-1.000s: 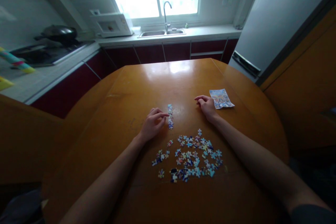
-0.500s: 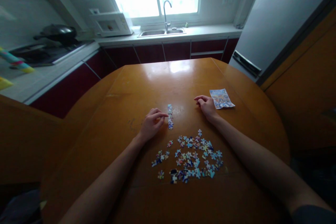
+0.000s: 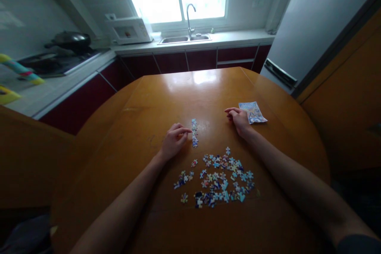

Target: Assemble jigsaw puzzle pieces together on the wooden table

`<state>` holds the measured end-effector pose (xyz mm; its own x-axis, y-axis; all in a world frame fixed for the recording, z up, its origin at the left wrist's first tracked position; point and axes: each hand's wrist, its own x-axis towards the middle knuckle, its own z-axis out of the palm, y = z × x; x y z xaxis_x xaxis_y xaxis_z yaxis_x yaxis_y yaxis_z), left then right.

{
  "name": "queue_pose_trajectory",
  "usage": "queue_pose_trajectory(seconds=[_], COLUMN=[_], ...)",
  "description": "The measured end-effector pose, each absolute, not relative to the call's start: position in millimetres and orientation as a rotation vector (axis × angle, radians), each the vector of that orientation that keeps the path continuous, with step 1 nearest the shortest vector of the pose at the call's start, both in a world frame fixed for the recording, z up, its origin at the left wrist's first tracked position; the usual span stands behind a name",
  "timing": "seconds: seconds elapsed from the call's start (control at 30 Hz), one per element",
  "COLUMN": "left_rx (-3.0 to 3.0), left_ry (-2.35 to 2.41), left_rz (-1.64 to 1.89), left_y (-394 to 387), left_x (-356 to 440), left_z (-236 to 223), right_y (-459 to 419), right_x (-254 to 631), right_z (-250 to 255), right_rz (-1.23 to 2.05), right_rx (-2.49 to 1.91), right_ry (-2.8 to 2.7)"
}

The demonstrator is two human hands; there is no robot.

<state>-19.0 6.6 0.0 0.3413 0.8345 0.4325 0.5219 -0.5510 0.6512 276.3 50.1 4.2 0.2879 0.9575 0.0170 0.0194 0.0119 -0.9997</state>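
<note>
A short joined strip of puzzle pieces [image 3: 194,132] lies upright on the round wooden table [image 3: 149,99]. My left hand [image 3: 174,140] rests beside it, fingers curled, the forefinger stretched out to touch the strip's left edge. My right hand [image 3: 239,120] lies on the table with fingers loosely curled, its back against a small printed picture card [image 3: 253,112]. Closer to me, several loose puzzle pieces [image 3: 217,178] are scattered in a patch between my forearms.
Beyond the table runs a kitchen counter with a sink and tap [image 3: 185,38], a white microwave [image 3: 127,30] and a stove with a dark wok [image 3: 71,40]. A grey fridge [image 3: 309,20] stands at the right, beside an orange cabinet [image 3: 351,87].
The view has shifted slightly. My right hand has edged a little to the right against the card. My left hand stays at the strip.
</note>
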Motion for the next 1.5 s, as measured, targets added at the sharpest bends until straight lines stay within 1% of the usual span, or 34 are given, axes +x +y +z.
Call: queue_pose_trajectory(seconds=[0.1,0.2,0.3,0.47,0.6,0.7,0.83,1.13,1.5], left_rx=[2.193,2.176,2.173,2.168,2.172,2.161,2.157,2.151,2.139], left_ry=[1.199,1.196,1.197,1.199,1.191,1.194,1.195,1.206,1.2], left_rz=[1.075,1.069,1.07,1.05,1.034,1.032,1.027,1.023,1.026], left_y=[7,7,8,8,7,7,6,6,4], left_x=[-19,-19,-19,-19,-19,-18,-18,-19,-17], left_z=[-1,-2,-2,-4,-3,-1,1,-3,0], right_y=[44,26,3,-21,-26,-29,-33,-45,-52], right_x=[283,284,284,297,310,314,312,303,288], right_z=[26,49,60,44,20,12,14,21,14], right_rz=[0.958,0.899,0.834,0.731,0.778,0.769,0.716,0.769,0.769], right_rx=[-1.319,-1.246,-1.203,-1.293,-1.358,-1.377,-1.354,-1.317,-1.333], right_ry=[-1.052,-1.245,-1.437,-1.584,-1.674,-1.76,-1.861,-1.958,-2.094])
